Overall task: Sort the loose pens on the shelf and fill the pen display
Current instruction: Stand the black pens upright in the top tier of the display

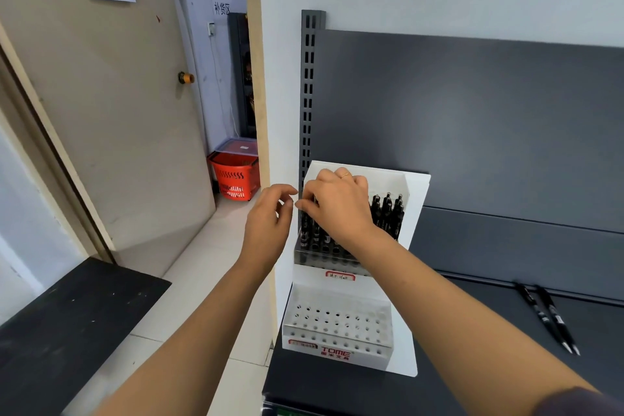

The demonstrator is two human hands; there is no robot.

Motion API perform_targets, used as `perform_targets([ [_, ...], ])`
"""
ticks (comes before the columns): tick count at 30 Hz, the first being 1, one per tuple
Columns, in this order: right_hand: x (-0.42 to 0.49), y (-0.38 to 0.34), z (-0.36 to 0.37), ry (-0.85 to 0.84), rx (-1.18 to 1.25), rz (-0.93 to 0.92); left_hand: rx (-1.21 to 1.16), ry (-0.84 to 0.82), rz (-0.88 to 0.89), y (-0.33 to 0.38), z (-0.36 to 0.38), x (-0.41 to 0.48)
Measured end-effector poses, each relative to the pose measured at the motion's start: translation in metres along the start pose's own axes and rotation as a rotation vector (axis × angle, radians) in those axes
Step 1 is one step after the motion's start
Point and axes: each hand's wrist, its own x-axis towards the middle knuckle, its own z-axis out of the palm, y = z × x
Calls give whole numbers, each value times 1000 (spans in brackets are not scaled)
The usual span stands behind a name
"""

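Both forearms are bare from the wrist back towards the elbow. The right hand (337, 204) wears a thin gold-coloured ring (345, 175) on one finger. The band is plain and narrow, and shows as a small bright arc just behind the knuckle. The left hand (270, 216) is bare. At the lower right corner a dark sleeve (580, 400) covers the right upper arm. It is a greyish purple, plain in fabric, with a soft rounded hem, and blurred at the edge of view.

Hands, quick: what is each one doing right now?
Left hand: open, fingers loosely curled, holding nothing.
Right hand: pinching a pen in the display.
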Motion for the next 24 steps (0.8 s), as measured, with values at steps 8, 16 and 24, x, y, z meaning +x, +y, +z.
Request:
perform_targets([
  [8, -23, 35, -8, 280, 179, 40, 239, -11, 251, 31, 17, 8],
  [16, -80, 146, -22, 306, 99, 286, 430, -116, 529, 86, 87, 4],
  [24, -147, 258, -34, 133, 76, 401, 410, -355, 546, 138, 208, -21],
])
